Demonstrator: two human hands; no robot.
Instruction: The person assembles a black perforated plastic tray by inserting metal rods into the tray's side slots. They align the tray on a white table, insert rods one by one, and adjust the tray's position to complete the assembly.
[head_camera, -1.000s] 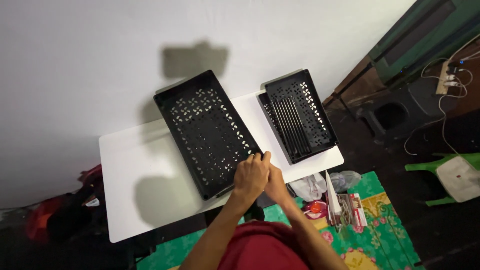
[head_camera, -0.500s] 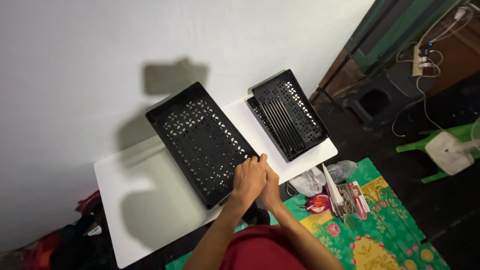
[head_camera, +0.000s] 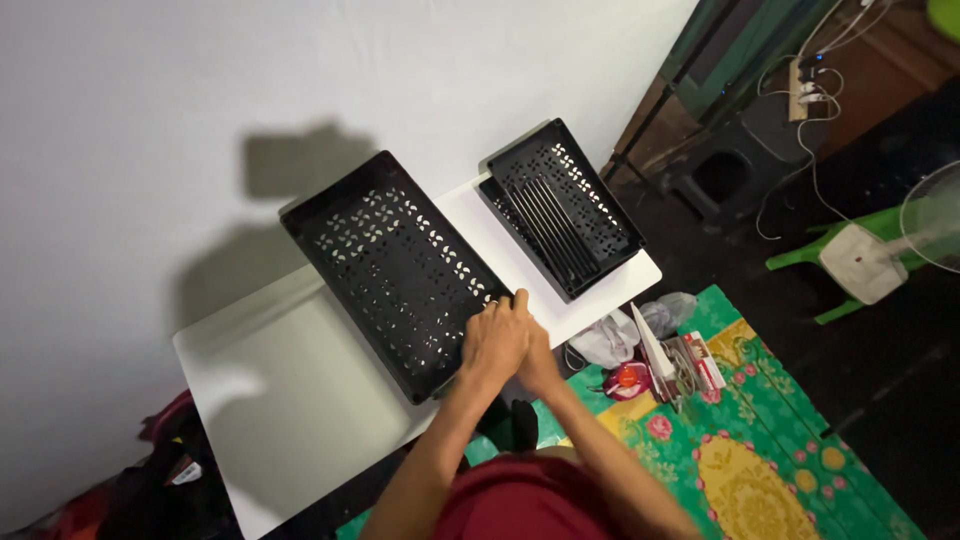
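Hands: left hand (head_camera: 494, 340) and right hand (head_camera: 538, 358) pressed together at the near corner of the large black tray (head_camera: 392, 268); left fingers curl over its rim, seemingly gripping it; right hand mostly hidden behind the left, grasp cannot be told.
Nearer hand: left, on the rim itself.
Tray position: on the white table (head_camera: 290, 395), directly ahead of the hands, extending away and leftward.
Long axis: diagonal, near-right corner to far-left corner by the wall.
Tray look: rectangular, shallow walls, perforated floor, empty.
Farther: smaller black tray (head_camera: 560, 205) right of it, apart, holding dark rods.
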